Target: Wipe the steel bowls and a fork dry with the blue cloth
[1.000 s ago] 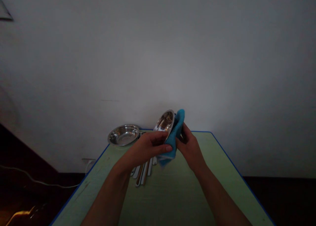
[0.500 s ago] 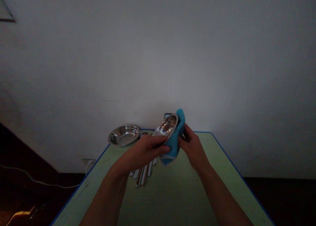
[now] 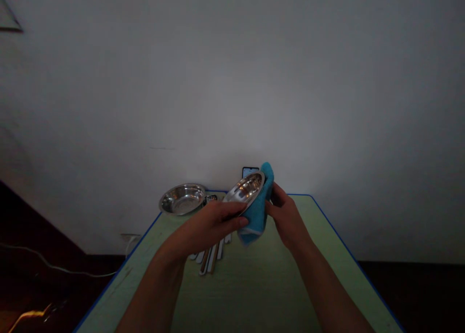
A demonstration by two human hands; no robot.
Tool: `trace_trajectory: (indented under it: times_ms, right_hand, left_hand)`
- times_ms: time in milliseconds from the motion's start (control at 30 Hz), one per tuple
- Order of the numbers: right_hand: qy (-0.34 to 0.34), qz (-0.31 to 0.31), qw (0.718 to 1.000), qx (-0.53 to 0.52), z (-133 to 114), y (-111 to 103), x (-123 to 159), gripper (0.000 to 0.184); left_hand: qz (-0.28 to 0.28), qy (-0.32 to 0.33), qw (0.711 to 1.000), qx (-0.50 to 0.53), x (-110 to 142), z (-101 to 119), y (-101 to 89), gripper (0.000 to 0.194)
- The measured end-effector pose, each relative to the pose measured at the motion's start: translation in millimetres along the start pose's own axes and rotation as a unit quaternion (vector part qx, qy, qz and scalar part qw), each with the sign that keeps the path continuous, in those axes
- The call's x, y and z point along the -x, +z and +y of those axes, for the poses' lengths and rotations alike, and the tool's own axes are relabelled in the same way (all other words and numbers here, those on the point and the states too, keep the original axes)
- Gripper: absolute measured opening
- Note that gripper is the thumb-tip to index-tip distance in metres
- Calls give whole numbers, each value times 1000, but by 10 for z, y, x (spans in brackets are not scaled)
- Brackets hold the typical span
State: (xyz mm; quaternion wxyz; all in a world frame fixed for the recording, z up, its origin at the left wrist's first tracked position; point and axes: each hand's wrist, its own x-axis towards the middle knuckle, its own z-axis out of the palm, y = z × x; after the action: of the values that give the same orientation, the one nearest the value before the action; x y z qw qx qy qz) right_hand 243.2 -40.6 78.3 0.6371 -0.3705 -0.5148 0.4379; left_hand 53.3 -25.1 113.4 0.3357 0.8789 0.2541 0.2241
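A shiny metal bowl is held tilted above the table, its hollow facing up and to the left. My left hand is closed on the bowl's near rim, thumb toward me. Against the bowl's right, outer side lies a blue cloth, hanging below the rim. My right hand grips that cloth from the right and presses it to the bowl; some of its fingers are hidden behind the cloth. Below my left hand, several utensils with long handles lie on the table, their far ends partly covered by the hand.
A larger metal basin rests at the table's far left corner. Behind the bowl a phone leans on the wall. The pale green table has blue edging and meets the wall. A white cable runs at the left.
The bowl and cloth have shifted slightly right and down, and more of the phone shows behind them. My right hand has moved a little right with the cloth.
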Motion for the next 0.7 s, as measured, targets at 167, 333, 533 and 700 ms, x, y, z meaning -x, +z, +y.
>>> trace_trajectory:
  times_ms: [167,333,533,700]
  right_hand:
    - [7,-9,999,-44,40,-42,-16,47]
    - [17,-13,998,-63,55,-64,-25,45]
    - [38,-4,996,-77,35,-73,-38,40]
    - [56,-5,994,-92,31,-82,-56,38]
  left_hand:
    - [-2,6,1000,-16,8,0,-4,26]
    - [-7,11,1000,-19,12,20,-17,27]
    - [-6,19,999,-25,8,54,-16,24]
    - [-7,19,999,-24,16,39,-13,25]
